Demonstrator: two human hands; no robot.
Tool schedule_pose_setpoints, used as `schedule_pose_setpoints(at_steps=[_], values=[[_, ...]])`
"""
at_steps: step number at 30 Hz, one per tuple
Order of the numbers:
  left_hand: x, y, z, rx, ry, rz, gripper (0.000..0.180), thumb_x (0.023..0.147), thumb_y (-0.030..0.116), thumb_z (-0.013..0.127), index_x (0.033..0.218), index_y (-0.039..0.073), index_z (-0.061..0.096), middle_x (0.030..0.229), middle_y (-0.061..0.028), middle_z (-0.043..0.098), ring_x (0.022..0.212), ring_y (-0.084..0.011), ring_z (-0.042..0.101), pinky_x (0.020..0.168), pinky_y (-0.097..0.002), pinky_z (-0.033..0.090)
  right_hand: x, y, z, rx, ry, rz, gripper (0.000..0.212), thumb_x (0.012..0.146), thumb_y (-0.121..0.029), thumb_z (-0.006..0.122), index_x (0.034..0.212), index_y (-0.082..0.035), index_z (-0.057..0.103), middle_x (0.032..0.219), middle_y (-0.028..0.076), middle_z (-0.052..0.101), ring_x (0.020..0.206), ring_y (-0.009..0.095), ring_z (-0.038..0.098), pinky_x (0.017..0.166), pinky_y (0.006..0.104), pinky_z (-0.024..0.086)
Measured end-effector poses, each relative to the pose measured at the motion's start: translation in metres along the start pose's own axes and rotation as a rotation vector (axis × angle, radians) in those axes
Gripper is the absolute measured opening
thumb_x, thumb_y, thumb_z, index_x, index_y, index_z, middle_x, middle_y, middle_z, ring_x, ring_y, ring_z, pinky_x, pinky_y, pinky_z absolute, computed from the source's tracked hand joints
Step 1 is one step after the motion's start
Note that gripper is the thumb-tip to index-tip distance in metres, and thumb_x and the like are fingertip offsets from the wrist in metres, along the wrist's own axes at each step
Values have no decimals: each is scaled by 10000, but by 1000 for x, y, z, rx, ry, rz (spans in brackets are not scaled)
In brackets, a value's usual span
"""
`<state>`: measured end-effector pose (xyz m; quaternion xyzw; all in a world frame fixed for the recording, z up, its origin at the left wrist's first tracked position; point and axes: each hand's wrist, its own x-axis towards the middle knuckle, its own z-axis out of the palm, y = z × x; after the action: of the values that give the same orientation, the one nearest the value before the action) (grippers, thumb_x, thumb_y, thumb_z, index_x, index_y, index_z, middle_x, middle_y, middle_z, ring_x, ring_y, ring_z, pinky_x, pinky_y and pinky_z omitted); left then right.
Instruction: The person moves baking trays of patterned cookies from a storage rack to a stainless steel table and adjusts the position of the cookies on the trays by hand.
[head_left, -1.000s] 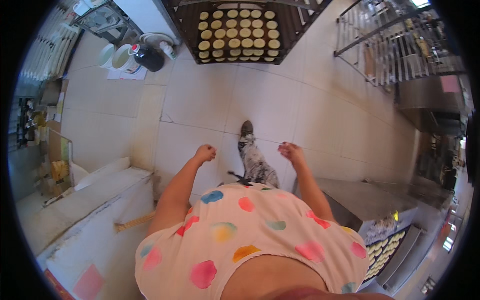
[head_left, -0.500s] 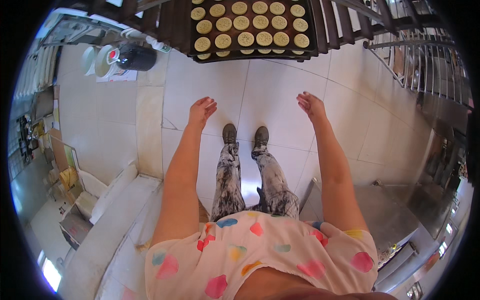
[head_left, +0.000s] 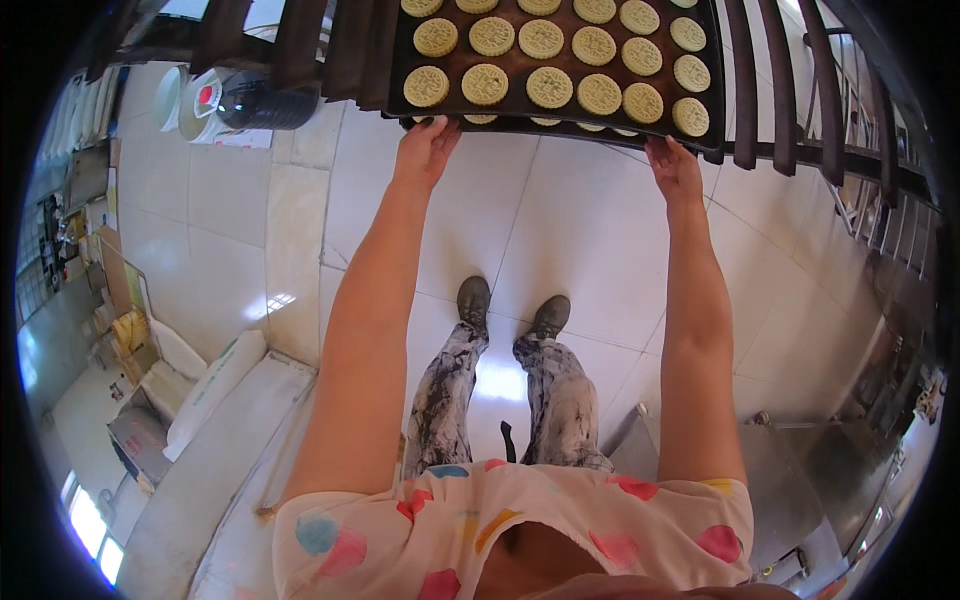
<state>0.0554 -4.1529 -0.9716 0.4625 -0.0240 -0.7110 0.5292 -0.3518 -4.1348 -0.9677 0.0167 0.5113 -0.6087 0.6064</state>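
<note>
A dark baking tray (head_left: 560, 118) with rows of round, pale yellow stamped cookies (head_left: 549, 88) sits in the rack at the top of the view. Under its front edge shows the rim of another tray with cookies. My left hand (head_left: 426, 155) grips the near edge toward the tray's left corner, thumb uppermost. Toward the right corner my right hand (head_left: 677, 172) holds the same edge, its fingertips partly hidden beneath the rim. Both arms reach out straight in front of me.
Dark slatted rack sides (head_left: 350, 50) flank the trays. At the left, a dark bottle with a red cap (head_left: 262, 102) stands by white buckets (head_left: 170, 98). A white ledge (head_left: 220, 440) lies at the lower left, a metal counter (head_left: 775, 480) at the lower right. Tiled floor (head_left: 560, 220) surrounds my shoes.
Both hands have moved forward from open air to the tray's near edge and taken hold of it. The rack and trays appear closer, and my feet have shifted.
</note>
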Motion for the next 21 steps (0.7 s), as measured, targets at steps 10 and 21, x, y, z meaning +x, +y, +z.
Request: schedule_pose_setpoints(at_steps=[10, 21], values=[[2, -22, -1, -125, -45, 110, 387, 802, -81, 547, 1163, 16, 444, 1148, -116, 517, 1052, -265, 535, 945, -461, 456, 5, 5, -39, -7, 1, -111, 155, 812, 53, 539, 959, 7, 528, 889, 91, 576, 858, 234, 580, 861, 426, 502], [-84, 26, -112, 237, -6, -149, 628, 900, 560, 379, 1333, 106, 392, 1329, -100, 459, 1214, -259, 445, 1023, -463, 346, -87, -57, -125, -273, -1, 97, 671, 856, -544, 490, 1218, 21, 489, 1146, 130, 588, 1057, 232, 552, 944, 340, 409]])
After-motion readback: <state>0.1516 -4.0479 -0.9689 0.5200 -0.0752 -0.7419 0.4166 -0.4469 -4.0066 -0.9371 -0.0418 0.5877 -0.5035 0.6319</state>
